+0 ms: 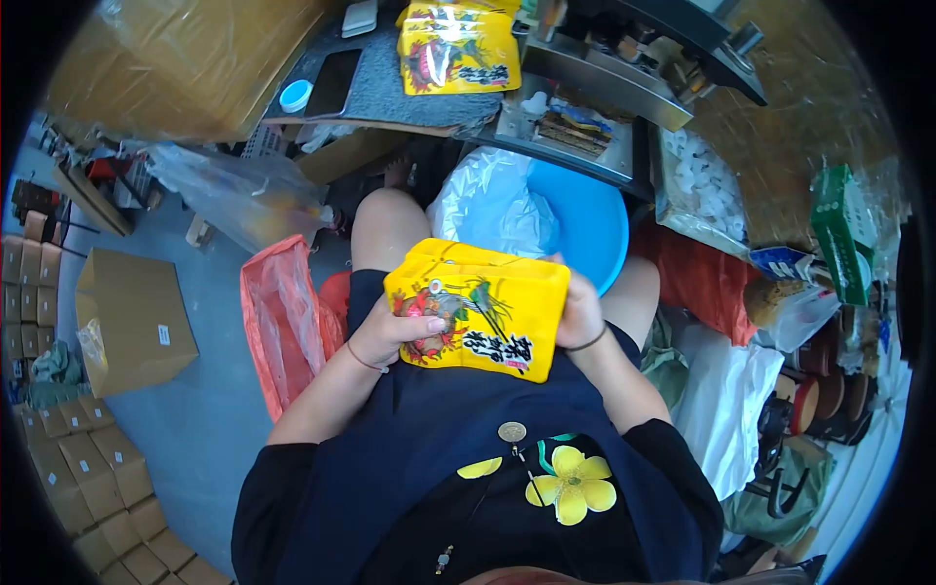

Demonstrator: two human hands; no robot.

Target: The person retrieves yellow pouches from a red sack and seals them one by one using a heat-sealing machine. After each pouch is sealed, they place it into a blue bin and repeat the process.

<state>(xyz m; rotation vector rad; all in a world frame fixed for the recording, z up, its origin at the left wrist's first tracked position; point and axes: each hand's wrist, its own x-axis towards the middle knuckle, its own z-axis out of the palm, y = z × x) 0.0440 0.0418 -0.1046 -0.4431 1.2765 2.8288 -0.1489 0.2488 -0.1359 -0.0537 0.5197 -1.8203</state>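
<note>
Holding a yellow pouch (pixel 487 302) printed side up over the lap, just in front of a blue basin (pixel 595 234) lined with a white bag (pixel 483 200). Gripped at both ends, likely to keep it flat and steady. Clamped at the left end by the left hand (pixel 395 336), fingers curled on, thumb across the print. Closed round the right edge by the right hand (pixel 582 312), fingertips hidden behind. Further out, a second pouch (pixel 458 44) on the worktop (pixel 387 93).
</note>
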